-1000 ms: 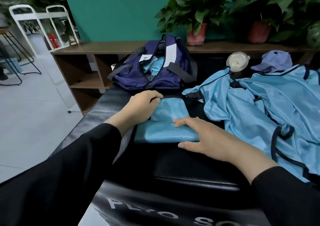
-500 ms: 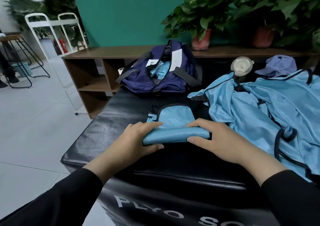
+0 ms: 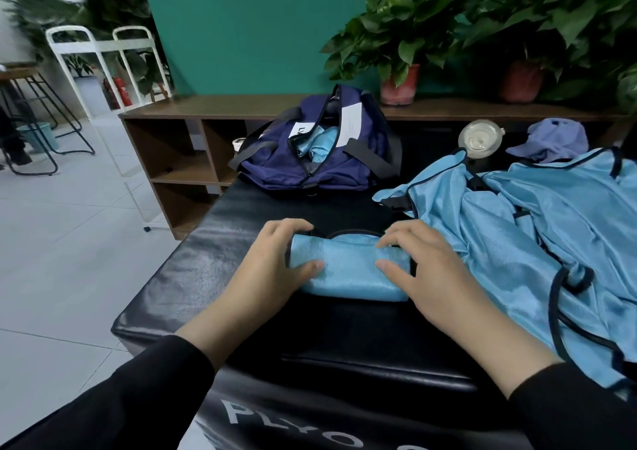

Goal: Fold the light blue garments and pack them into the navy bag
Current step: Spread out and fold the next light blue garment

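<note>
My left hand [image 3: 272, 270] and right hand [image 3: 427, 270] each curl round one end of the rolled light blue garment [image 3: 348, 270], which lies on the black padded box [image 3: 213, 263]. Behind it the navy bag [image 3: 310, 153] stands unzipped, blue fabric inside. Unfolded light blue garments [image 3: 537, 235] lie heaped to my right.

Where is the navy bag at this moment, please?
In the head view, the navy bag lies open at the far end of the black padded box, beyond both hands, left of the loose blue garments.
</note>
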